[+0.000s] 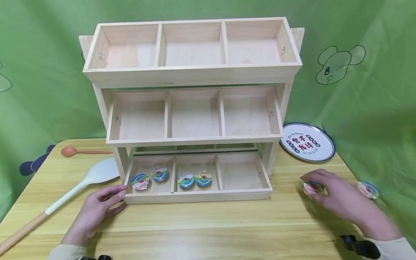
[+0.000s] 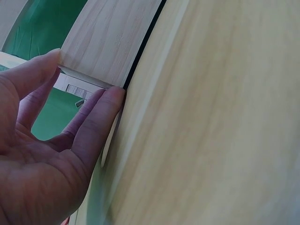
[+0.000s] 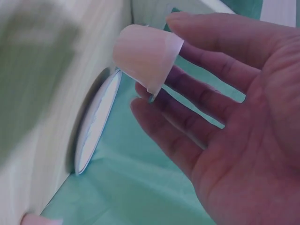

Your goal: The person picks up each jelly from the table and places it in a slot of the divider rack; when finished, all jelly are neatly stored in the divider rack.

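Observation:
My right hand (image 1: 343, 198) is over the right side of the table, pinching a small jelly cup (image 3: 145, 54) by its lid rim between thumb and fingers. In the right wrist view the cup's pale pink body faces away from the palm. My left hand (image 1: 95, 210) touches the front left corner of a wooden three-tier shelf's bottom tray (image 1: 196, 197), its fingers fairly straight against the wood. Two jelly cups (image 1: 160, 174) lie in that tray's left compartment and two more jelly cups (image 1: 195, 179) in its middle one. Another jelly cup (image 1: 368, 190) sits beyond my right hand.
Above are the shelf's middle tray (image 1: 194, 142) and top tray (image 1: 193, 75), each with three compartments. A round plate (image 1: 307, 142) lies at the back right. At left are a white spatula with a wooden handle (image 1: 99, 171) and an orange spoon (image 1: 70, 151). Green cloth (image 1: 374, 96) hangs behind.

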`<state>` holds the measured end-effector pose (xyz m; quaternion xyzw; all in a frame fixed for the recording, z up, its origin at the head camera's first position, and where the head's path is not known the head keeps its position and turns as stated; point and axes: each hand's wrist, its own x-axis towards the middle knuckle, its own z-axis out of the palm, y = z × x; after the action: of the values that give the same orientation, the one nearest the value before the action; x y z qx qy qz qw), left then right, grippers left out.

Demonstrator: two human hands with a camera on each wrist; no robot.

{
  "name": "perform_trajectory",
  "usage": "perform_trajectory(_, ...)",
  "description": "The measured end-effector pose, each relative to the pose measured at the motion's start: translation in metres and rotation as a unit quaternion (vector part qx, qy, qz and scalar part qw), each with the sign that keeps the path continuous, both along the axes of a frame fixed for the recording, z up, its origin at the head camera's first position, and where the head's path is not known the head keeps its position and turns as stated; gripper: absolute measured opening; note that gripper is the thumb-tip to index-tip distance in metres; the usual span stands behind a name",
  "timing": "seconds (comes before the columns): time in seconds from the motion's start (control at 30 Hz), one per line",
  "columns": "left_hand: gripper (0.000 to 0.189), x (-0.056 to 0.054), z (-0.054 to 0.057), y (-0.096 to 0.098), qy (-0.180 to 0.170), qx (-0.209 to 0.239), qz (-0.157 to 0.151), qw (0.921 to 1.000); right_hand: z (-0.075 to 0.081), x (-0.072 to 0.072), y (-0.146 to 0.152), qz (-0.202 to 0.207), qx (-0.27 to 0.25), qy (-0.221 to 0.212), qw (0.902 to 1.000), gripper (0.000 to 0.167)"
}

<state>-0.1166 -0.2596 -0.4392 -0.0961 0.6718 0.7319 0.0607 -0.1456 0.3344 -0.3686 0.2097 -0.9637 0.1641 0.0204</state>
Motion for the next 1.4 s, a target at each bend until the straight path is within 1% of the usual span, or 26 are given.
perform_trajectory(0.27,0.029,0.0,0.001,0.0,0.0,0.003,0.0,1.0,0.013,0.003,-0.025,0.02,-0.004,0.011,0.9997,0.033)
perform_trajectory(0.47,0.032,0.001,-0.002,-0.001,-0.001,-0.005,0.0,1.0,0.022,0.005,-0.048,0.043,-0.009,0.033,0.9985,0.029)
perform_trajectory(0.53,0.034,0.001,-0.003,-0.001,0.001,-0.01,-0.002,0.9999,0.025,0.004,-0.056,0.052,-0.012,0.034,0.998,0.027)
perform_trajectory(0.6,0.036,0.001,-0.004,-0.002,0.003,-0.013,-0.004,0.9999,0.027,0.001,-0.063,0.057,-0.016,0.023,0.998,0.027)
perform_trajectory(0.77,0.039,0.001,-0.004,-0.001,0.007,-0.013,-0.005,0.9999,0.029,-0.006,-0.08,0.066,-0.018,0.001,0.9976,0.029)
perform_trajectory(1.0,0.035,0.0,-0.003,0.0,0.006,-0.008,-0.004,0.9999,0.03,-0.013,-0.099,0.092,-0.011,0.013,0.9956,0.028)
perform_trajectory(1.23,0.03,0.0,-0.003,-0.001,0.01,-0.002,-0.009,0.9999,0.03,-0.017,-0.107,0.094,-0.018,0.003,0.9954,0.032)
perform_trajectory(1.4,0.028,0.0,-0.004,-0.002,0.009,0.001,-0.01,0.9999,0.029,-0.023,-0.113,0.101,-0.019,-0.002,0.9947,0.035)
